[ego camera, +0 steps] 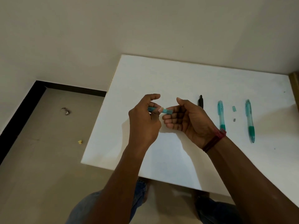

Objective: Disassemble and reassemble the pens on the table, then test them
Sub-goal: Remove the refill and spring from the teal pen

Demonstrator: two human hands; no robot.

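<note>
My left hand (144,122) pinches a short teal pen piece (167,111) between thumb and fingers above the white table (178,75). My right hand (186,118) is cupped palm-up just right of it, fingers loosely curled, fingertips near the piece's right end. Whether it touches is unclear. On the table to the right lie a black pen (201,101), partly hidden behind my right hand, a teal pen (221,115) and a second teal pen (250,121). Between the two teal pens sit a small clear teal part (234,108) and a tiny grey part (234,120).
The table's left edge runs beside a tiled floor (48,151) with a yellow scrap (80,141) and a dark smudge. A wall stands behind the table. A wooden edge (294,84) borders the table at far right. My knees in jeans show below the near edge.
</note>
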